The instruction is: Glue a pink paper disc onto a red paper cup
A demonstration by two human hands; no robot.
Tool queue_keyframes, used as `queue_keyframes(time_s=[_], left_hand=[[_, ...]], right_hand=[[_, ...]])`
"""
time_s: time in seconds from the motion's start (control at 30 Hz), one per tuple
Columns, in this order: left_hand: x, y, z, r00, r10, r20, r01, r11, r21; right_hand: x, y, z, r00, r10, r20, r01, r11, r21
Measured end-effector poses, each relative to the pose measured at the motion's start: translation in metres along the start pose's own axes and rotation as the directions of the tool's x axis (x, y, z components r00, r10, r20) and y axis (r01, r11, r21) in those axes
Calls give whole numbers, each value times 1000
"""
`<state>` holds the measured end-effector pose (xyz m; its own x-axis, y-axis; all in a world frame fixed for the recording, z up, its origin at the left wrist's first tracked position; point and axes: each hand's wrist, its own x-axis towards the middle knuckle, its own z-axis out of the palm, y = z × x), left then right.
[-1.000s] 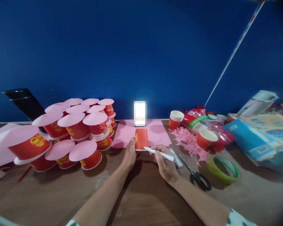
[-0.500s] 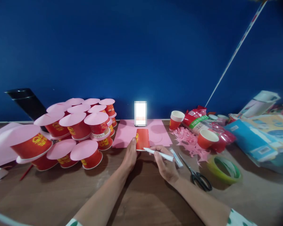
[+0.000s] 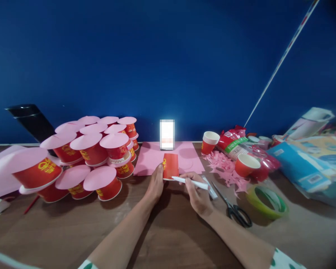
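A blue wall (image 3: 156,56) rises behind the far edge of the brown tabletop (image 3: 168,239). Stacked cups (image 3: 92,155) topped with pink discs crowd the tabletop's left half. Pink sheets (image 3: 145,158) lie midway along the far edge. Toward the right edge are a yellow-green tape roll (image 3: 254,203) and, left of it, black-handled scissors (image 3: 236,216). The right hand (image 3: 197,196) is narrowed in a writing grip; the left hand (image 3: 156,183) curves against the left side of an orange-red cup (image 3: 171,166) — held mid-tabletop, white rim toward the near edge. The white pen (image 3: 196,183) sits in the right hand's fingers, its tip at the cup's rim end — touching or not, I cannot tell.
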<state>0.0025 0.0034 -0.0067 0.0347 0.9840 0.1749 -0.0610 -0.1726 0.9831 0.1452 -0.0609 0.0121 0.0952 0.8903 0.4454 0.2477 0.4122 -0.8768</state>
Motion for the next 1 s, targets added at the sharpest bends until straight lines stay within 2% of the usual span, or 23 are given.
queue_keyframes(time_s=[0.27, 0.53, 0.67, 1.0], left_hand=[[-2, 4, 0, 1000, 3, 19, -4, 1000, 19], [-2, 5, 0, 999, 3, 49, -4, 1000, 31], [-2, 6, -1, 999, 9, 38, -12, 997, 72], [-3, 6, -1, 999, 15, 43, -18, 997, 70]], right_hand=[[0, 1, 0, 1000, 12, 24, -12, 1000, 9], [0, 4, 1, 1000, 26, -4, -26, 999, 37], [-1, 6, 0, 1000, 18, 24, -19, 1000, 21], [0, 2, 2, 1000, 24, 8, -24, 999, 26]])
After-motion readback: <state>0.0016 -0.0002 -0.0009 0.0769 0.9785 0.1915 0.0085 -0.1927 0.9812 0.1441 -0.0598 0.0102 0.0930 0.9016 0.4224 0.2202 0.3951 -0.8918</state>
